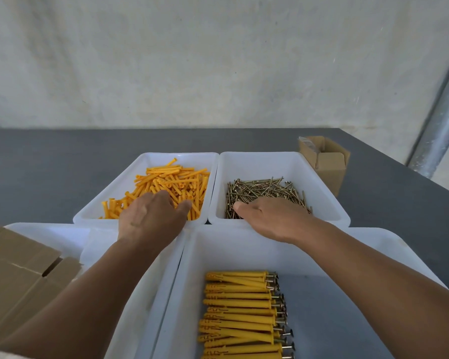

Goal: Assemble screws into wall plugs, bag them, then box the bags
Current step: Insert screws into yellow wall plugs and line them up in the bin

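Assembled plugs (237,314) crosswise, heads rightward.

Both arms are bare and stretch forward, drawing closer together toward the hands. The left forearm (94,286) rises from the lower left and the right forearm (368,268) comes in from the lower right. The left hand (151,218) is palm down with its back to the camera. The left thumb (183,207) sticks out to the right, and the fingers bend down past the knuckles, out of sight. The right hand (272,220) is also palm down, lying flatter, with the right thumb (244,207) pointing left toward the other hand and the fingers hidden beyond its back. The hands are near each other but apart, and whether either grips anything cannot be told.
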The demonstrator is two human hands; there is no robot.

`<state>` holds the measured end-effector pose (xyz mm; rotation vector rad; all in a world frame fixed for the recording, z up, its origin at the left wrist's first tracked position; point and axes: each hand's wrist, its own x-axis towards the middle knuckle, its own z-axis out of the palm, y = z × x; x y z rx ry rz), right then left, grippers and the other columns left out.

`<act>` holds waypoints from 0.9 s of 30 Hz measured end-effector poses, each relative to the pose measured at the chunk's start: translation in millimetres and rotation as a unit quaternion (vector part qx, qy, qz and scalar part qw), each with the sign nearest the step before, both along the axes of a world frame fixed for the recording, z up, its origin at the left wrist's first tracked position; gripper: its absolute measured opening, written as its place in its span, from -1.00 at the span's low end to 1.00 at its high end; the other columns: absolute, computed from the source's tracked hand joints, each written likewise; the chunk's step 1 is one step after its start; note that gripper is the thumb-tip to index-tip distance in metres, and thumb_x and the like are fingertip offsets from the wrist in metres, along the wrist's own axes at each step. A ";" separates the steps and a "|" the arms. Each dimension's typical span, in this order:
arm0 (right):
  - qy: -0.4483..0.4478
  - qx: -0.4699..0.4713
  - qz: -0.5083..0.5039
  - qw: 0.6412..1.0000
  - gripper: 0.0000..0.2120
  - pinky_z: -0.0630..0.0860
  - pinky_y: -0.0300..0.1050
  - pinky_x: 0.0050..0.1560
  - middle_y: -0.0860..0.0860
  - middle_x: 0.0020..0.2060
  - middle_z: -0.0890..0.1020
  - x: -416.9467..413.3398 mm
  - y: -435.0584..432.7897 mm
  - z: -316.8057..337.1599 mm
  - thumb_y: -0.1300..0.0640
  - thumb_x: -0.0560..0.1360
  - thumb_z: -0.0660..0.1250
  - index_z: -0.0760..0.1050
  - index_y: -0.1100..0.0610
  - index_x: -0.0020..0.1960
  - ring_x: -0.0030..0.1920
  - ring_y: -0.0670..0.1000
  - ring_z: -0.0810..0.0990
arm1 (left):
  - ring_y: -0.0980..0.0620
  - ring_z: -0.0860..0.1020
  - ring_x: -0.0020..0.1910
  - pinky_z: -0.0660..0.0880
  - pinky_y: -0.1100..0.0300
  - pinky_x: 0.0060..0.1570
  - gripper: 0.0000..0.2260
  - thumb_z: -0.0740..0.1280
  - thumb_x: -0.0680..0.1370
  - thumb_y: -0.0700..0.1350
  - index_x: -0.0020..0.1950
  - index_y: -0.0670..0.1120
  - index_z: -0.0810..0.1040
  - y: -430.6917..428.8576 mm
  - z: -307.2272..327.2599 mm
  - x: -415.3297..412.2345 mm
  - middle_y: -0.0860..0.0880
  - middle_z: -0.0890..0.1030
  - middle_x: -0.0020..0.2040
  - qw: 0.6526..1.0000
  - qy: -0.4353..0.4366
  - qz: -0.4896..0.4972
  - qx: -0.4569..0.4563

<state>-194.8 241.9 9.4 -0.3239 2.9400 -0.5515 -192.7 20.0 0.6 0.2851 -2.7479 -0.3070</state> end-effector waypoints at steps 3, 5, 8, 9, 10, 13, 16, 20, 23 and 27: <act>0.042 -0.050 0.028 0.998 -0.60 0.38 0.02 0.12 -0.17 -0.15 0.46 2.7 0.8 0.9 -0.17 0.65 -0.06 0.47 -0.25 -0.22 0.07 0.03 0.47 | -0.04 0.44 -0.17 0.33 0.11 -0.20 -0.73 0.24 0.52 0.22 -0.08 0.02 0.48 -0.3 2.1 0.2 0.03 0.48 -0.15 0.998 0.058 -0.011 0.024; 0.058 -0.076 0.029 0.995 -0.67 0.31 -0.04 0.19 -0.08 0.10 0.51 1.5 3.4 0.6 -0.11 0.66 -0.01 0.53 -0.15 0.08 0.25 0.03 0.43 | -0.07 0.44 -0.14 0.33 0.10 -0.19 -0.76 0.27 0.52 0.17 -0.04 0.00 0.46 0.4 5.0 0.9 0.01 0.47 -0.12 0.995 0.091 -0.014 0.040; 0.099 -0.137 -0.010 0.986 -0.60 0.25 -0.12 0.31 -0.06 0.40 0.41 3.5 8.2 4.1 -0.09 0.65 0.09 0.42 0.01 0.41 0.39 -0.02 0.37 | -0.08 0.43 -0.13 0.31 0.11 -0.17 -0.84 0.32 0.52 0.02 -0.02 -0.03 0.45 2.5 11.2 2.9 -0.03 0.49 -0.09 0.984 0.154 -0.029 0.081; 0.108 -0.170 -0.025 0.979 -0.59 0.25 -0.13 0.37 -0.09 0.44 0.37 6.0 9.7 6.7 -0.09 0.65 0.12 0.38 -0.03 0.46 0.39 -0.03 0.38 | -0.07 0.42 -0.16 0.30 0.11 -0.19 -0.87 0.33 0.52 -0.04 -0.02 -0.04 0.45 4.0 13.4 3.8 -0.03 0.49 -0.10 0.978 0.180 -0.038 0.098; 0.115 -0.205 -0.036 0.971 -0.58 0.29 -0.08 0.41 -0.11 0.46 0.35 8.6 11.0 9.4 -0.09 0.64 0.15 0.36 -0.06 0.47 0.37 -0.03 0.41 | -0.05 0.42 -0.19 0.30 0.13 -0.23 -0.90 0.34 0.50 -0.09 -0.03 -0.05 0.46 5.8 15.6 4.7 -0.02 0.50 -0.12 0.971 0.205 -0.048 0.116; 0.114 -0.264 -0.059 0.956 -0.57 0.45 0.00 0.32 -0.18 0.44 0.33 17.2 13.8 18.7 -0.08 0.60 0.23 0.35 -0.14 0.46 0.25 -0.01 0.54 | 0.13 0.45 -0.32 0.31 0.23 -0.39 -0.89 0.36 0.46 -0.16 -0.13 0.02 0.45 10.1 24.5 7.7 0.06 0.53 -0.28 0.946 0.233 -0.057 0.218; 0.099 -0.279 -0.073 0.952 -0.54 0.52 -0.30 -0.07 -0.25 0.38 0.32 25.9 16.9 25.3 -0.08 0.57 0.29 0.33 -0.21 0.45 -0.12 -0.10 0.69 | 0.14 0.53 -0.40 0.41 0.21 -0.39 -0.86 0.42 0.43 -0.14 -0.21 0.03 0.47 11.3 31.4 7.8 0.07 0.54 -0.39 0.912 0.198 -0.064 0.353; 0.077 -0.306 -0.065 0.947 -0.54 0.59 -0.07 0.04 -0.24 0.34 0.35 36.6 16.7 27.0 0.00 0.55 0.35 0.37 -0.21 0.41 -0.30 -0.10 0.70 | -0.07 0.60 -0.30 0.63 0.05 -0.18 -0.81 0.43 0.44 -0.31 -0.28 -0.12 0.47 15.1 35.5 8.0 -0.06 0.57 -0.40 0.799 0.109 -0.104 0.581; 0.075 -0.349 -0.064 0.932 -0.60 0.64 0.02 0.01 -0.14 0.24 0.52 39.9 17.2 23.7 0.19 0.56 0.34 0.49 -0.16 0.32 -0.30 -0.06 0.71 | 0.04 0.58 -0.42 0.61 0.16 -0.33 -0.80 0.38 0.45 -0.40 -0.29 -0.18 0.46 19.1 36.3 9.3 -0.05 0.55 -0.46 0.744 0.056 -0.116 0.656; 0.065 -0.387 -0.034 0.919 -0.52 0.65 -0.09 -0.28 -0.09 0.02 0.61 42.0 20.2 22.6 0.34 0.54 0.31 0.49 -0.12 0.33 -0.31 -0.03 0.66 | 0.08 0.60 -0.48 0.59 0.18 -0.39 -0.85 0.34 0.46 -0.43 -0.23 -0.22 0.48 24.1 36.6 12.5 -0.02 0.55 -0.52 0.698 0.031 -0.110 0.707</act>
